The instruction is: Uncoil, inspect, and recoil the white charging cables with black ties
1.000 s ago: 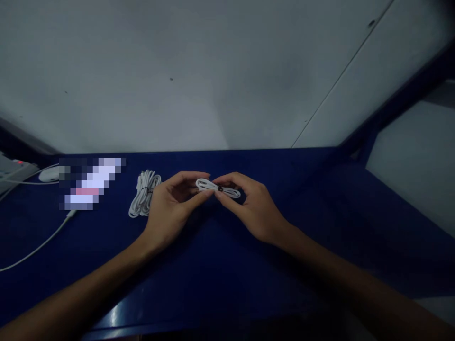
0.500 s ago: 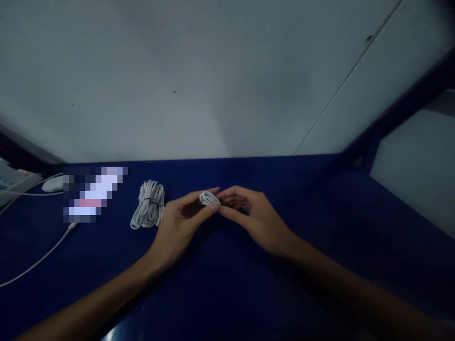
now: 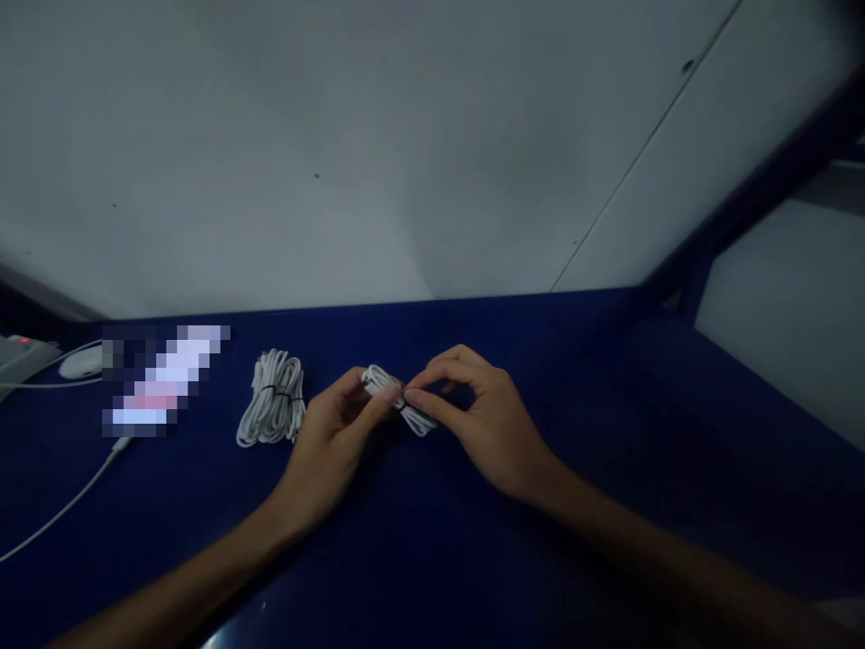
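Counter (image 3: 432,559) finished smooth and glossy, light mirrored in patch. Cable bundle (image 3: 274,413) on counter sheathed in smooth, plastic-looking coating; cable coil (image 3: 417,420) held over counter sheathed alike. Wall panel (image 3: 378,135) behind counter finished matt, mostly smooth.

Blue table (image 3: 432,559) carries a tied white cable bundle (image 3: 271,401); a blurred bright device (image 3: 168,379); a rounded white object (image 3: 82,362).

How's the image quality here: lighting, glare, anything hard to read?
Head view: dim, right forearm in shadow; head view: small glare low on the blue table, left of centre; head view: pixelated patch at left hides detail; head view: held white cable bundle slightly soft, strands readable.
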`<state>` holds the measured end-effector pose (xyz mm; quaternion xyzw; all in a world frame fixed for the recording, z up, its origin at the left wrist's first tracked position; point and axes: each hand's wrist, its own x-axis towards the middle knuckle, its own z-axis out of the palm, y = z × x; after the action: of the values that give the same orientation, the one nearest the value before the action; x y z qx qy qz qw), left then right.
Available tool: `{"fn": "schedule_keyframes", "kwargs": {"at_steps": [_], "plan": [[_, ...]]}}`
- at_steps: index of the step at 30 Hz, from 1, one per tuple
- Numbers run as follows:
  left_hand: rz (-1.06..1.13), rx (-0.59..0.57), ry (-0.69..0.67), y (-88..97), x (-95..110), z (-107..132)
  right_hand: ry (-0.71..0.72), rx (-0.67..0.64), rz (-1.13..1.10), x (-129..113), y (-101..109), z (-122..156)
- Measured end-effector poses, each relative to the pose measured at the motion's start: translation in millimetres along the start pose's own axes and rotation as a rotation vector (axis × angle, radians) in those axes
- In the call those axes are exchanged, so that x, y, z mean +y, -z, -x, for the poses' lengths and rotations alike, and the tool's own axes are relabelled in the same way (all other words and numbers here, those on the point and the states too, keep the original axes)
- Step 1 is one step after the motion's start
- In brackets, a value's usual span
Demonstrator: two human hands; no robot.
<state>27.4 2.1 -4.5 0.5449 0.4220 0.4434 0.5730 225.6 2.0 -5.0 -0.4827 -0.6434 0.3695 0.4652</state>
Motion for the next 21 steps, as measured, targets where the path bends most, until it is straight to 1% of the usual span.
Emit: {"fn": "schedule_keyframes", "kwargs": {"at_steps": [4, 6, 8, 10, 11, 14, 16, 18, 19, 21], "plan": [[0.255, -0.116, 0.154, -4.3, -1.9, -2.7, -0.016, -0.039, -0.154, 4.6, 2.5, -2.2], [0.310, -0.130, 0.201, -5.4, -2.1, -3.5, 0.005, -0.025, -0.167, 4.5, 2.2, -1.7], [0.329, -0.124, 0.225, -5.7, -1.1, -4.6, 0.051, 0.017, -0.114, 2.8, 1.4, -0.8], [0.337, -0.106, 0.239, -5.2, 1.0, -6.0, 0.142, 0.065, -0.027, 1.3, 0.7, -0.2], [0.336, -0.094, 0.246, -4.7, 2.4, -6.5, 0.209, 0.083, 0.020, 1.3, 0.6, -0.1], [0.329, -0.065, 0.267, -2.2, 7.1, -5.9, 0.474, 0.118, 0.161, 5.2, 1.6, -0.8], [0.325, -0.061, 0.286, 0.6, 9.6, -4.2, 0.626, 0.127, 0.246, 9.4, 2.7, -2.1], [0.311, -0.059, 0.283, 4.5, 10.6, -2.8, 0.695, 0.127, 0.293, 12.5, 3.3, -4.2], [0.294, -0.058, 0.274, 6.7, 10.5, -2.8, 0.706, 0.118, 0.311, 13.1, 3.2, -5.6], [0.234, -0.038, 0.237, 11.1, 9.6, -4.2, 0.671, 0.084, 0.305, 12.4, 2.2, -8.6]]}}
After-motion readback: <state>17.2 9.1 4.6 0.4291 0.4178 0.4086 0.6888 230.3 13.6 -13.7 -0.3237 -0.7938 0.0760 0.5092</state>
